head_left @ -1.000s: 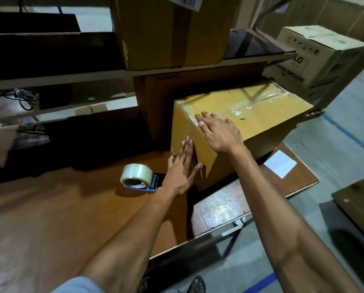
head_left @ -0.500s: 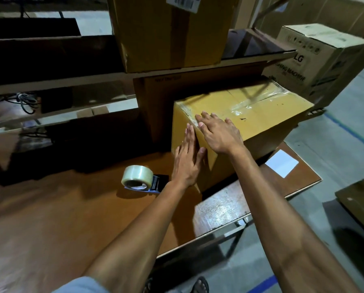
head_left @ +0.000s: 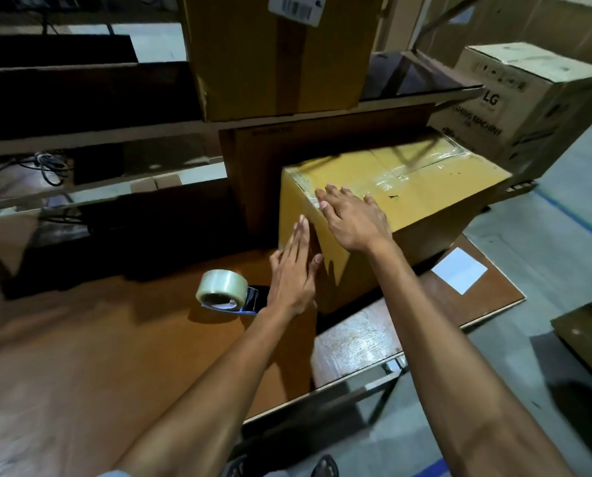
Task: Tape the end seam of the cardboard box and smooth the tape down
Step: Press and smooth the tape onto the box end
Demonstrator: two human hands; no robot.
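Left hand (head_left: 293, 271) flat, fingers straight, pressing end face of cardboard box (head_left: 425, 191). Right hand (head_left: 351, 220) spread flat on top edge, grasping nothing. Tape dispenser (head_left: 224, 290) just beside left hand.

Yellow cardboard box (head_left: 425, 197) on table, clear tape (head_left: 401, 173) glossy along top seam, wrapping over near end.
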